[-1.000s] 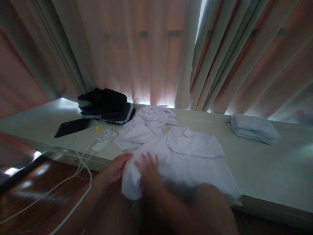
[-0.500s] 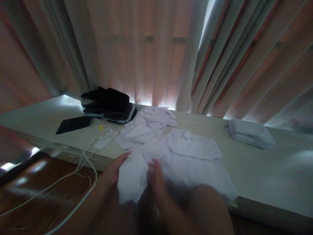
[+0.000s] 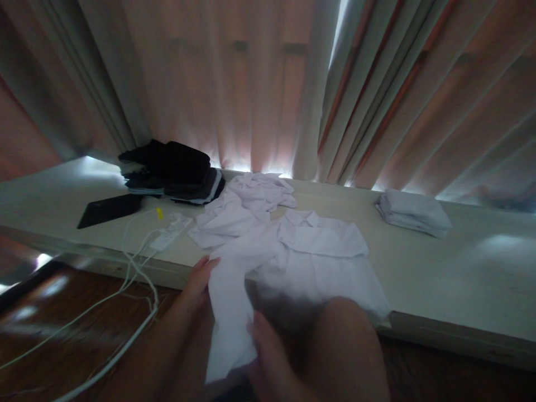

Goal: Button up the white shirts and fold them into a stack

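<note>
A white shirt (image 3: pixel 318 262) lies spread on a pale ledge (image 3: pixel 439 268), collar away from me. One sleeve (image 3: pixel 228 318) hangs over the front edge toward me. My left hand (image 3: pixel 197 279) holds the sleeve's upper left edge, fingers curled onto the cloth. My right hand (image 3: pixel 268 357) grips the sleeve's lower end near my knee, with the fingers partly hidden by the cloth.
A crumpled white garment (image 3: pixel 247 204) lies behind the shirt. Folded white clothes (image 3: pixel 412 212) sit at the right, a dark folded stack (image 3: pixel 171 170) at the back left. A black tablet (image 3: pixel 109 209), a white adapter (image 3: pixel 170 234) and its cables (image 3: pixel 125 290) are at the left. Curtains (image 3: pixel 268 84) hang behind.
My right hand has slid down the sleeve toward me, drawing it out long over the ledge's edge. My left hand stays at the sleeve's upper edge.
</note>
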Available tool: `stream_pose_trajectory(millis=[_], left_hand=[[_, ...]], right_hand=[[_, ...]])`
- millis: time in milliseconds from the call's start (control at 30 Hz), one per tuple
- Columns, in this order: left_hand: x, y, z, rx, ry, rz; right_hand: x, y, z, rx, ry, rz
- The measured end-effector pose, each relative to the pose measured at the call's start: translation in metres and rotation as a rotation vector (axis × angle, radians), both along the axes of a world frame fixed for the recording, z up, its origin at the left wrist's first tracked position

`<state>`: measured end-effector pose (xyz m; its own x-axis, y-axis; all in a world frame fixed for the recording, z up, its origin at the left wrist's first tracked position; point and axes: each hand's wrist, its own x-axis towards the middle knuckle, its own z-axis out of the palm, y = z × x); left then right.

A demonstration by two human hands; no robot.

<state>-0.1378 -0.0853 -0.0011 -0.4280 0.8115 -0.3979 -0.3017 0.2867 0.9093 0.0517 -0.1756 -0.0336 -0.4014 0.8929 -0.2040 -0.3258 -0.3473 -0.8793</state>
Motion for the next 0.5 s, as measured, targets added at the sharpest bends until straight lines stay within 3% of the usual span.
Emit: stream_pose_trajectory(millis=[133,267,300,367,433,500], left_hand=[[-0.004,-0.007,-0.001,-0.041,0.092,0.001],[0.005,-0.044,0.011,-0.031,0.566,-0.005],[0.009,-0.059,0.012,-0.004,0.677,-0.085],[0.019,-0.089,0.012,0.036,0.755,-0.366],[0.028,-0.112,0.010,0.047,0.771,-0.510],[0.034,-0.125,0.010,0.046,0.785,-0.574]], right_hand=[[0.009,-0.018,-0.007,-0.065,0.008,-0.082],[0.010,-0.019,-0.009,-0.073,0.008,-0.181],[0.010,-0.017,-0.009,-0.076,0.000,-0.192],[0.011,-0.014,-0.006,-0.089,-0.035,-0.209],[0.013,-0.012,-0.002,-0.089,-0.080,-0.173],[0.016,-0.011,0.001,-0.074,-0.099,-0.086]])
